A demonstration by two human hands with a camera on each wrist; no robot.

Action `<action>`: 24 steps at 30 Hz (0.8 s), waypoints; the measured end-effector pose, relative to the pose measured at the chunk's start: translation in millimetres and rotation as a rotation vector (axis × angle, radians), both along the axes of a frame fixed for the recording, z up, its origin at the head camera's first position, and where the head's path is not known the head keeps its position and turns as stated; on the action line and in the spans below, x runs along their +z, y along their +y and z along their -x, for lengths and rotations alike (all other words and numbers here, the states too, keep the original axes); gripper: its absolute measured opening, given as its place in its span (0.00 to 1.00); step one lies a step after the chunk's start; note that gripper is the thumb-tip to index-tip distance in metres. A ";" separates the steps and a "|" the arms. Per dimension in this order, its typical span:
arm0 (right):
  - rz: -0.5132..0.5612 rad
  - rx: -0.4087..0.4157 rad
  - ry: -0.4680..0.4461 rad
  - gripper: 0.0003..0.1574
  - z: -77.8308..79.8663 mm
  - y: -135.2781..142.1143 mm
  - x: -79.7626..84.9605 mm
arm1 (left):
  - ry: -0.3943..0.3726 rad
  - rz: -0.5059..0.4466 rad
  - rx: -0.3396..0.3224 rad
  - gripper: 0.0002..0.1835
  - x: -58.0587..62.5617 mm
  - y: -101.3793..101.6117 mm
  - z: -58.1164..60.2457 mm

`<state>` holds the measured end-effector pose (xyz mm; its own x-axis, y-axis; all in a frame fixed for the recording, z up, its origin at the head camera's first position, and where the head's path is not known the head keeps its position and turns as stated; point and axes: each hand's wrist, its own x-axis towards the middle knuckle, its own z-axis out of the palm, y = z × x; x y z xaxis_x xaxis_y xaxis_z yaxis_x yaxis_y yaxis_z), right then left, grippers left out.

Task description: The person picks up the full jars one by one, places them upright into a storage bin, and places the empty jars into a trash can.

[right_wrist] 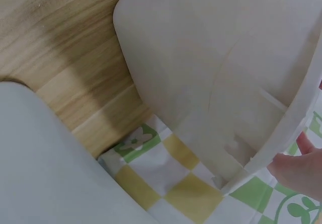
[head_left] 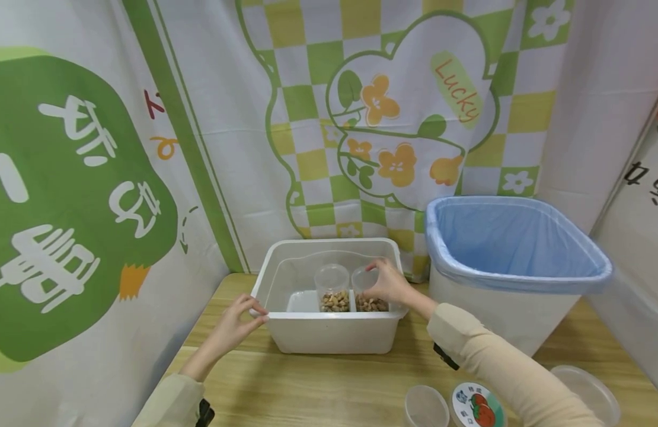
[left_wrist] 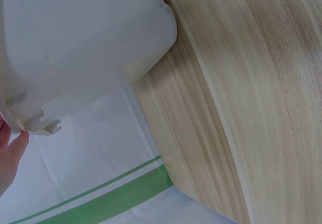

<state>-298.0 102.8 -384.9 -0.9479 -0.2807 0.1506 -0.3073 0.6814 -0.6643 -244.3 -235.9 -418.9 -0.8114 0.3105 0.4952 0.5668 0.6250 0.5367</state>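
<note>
At the near left corner of the white tub (head_left: 329,337), I pinch its rim with the left hand (head_left: 235,324), apparently for steadiness, while the right hand (head_left: 391,284), thumb and fingers parted, grips 1 clear cup (head_left: 361,279) inside, by the nuts (head_left: 373,304).

The upright white bin (head_left: 331,336) holds two clear cups (head_left: 331,275) and brown nuts (head_left: 335,302).

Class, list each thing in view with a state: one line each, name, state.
Tub: open, upright
Left cup: standing in tub
Right cup: in tub, pinched
Nuts: two heaps in tub
Bin: open, upright
Liner: folded over bin's rim
Near cup: mouth up, partly cropped
Round picture: facing up
Dish: partly hidden, way up unclear
Cloth: hanging
Left hand: pinching tub's rim
Right hand: pinching right cup
</note>
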 end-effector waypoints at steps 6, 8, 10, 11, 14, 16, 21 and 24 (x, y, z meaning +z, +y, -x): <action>-0.065 0.040 -0.004 0.37 -3.7 1.8 3.5 | 0.022 0.002 0.007 0.07 -1.1 1.3 -0.7; -0.097 0.056 -0.007 0.38 -4.9 3.3 4.9 | 0.020 0.000 0.012 0.07 -0.6 2.1 -1.4; -0.111 0.075 -0.001 0.38 -6.1 5.0 6.4 | 0.014 -0.006 0.013 0.06 0.3 2.8 -2.1; -0.120 0.085 0.006 0.37 -6.6 6.0 7.0 | 0.011 -0.006 0.014 0.06 0.9 3.0 -2.5; -0.126 0.114 0.030 0.35 -7.6 8.5 8.7 | 0.007 -0.004 0.015 0.06 1.9 3.5 -3.3; -0.117 0.130 0.043 0.34 -8.2 9.9 10.5 | 0.006 -0.005 0.013 0.06 2.0 3.7 -3.6; -0.097 0.177 0.076 0.30 -9.6 13.8 15.6 | 0.011 -0.010 0.009 0.06 1.8 4.2 -3.9; -0.091 0.203 0.090 0.27 -12.5 17.2 20.3 | 0.006 -0.008 0.021 0.06 2.3 4.6 -3.8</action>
<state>-285.5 120.0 -364.6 -0.8546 -0.4802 0.1976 -0.4993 0.6557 -0.5664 -240.5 -231.3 -416.6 -0.8143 0.2900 0.5028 0.5574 0.6324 0.5380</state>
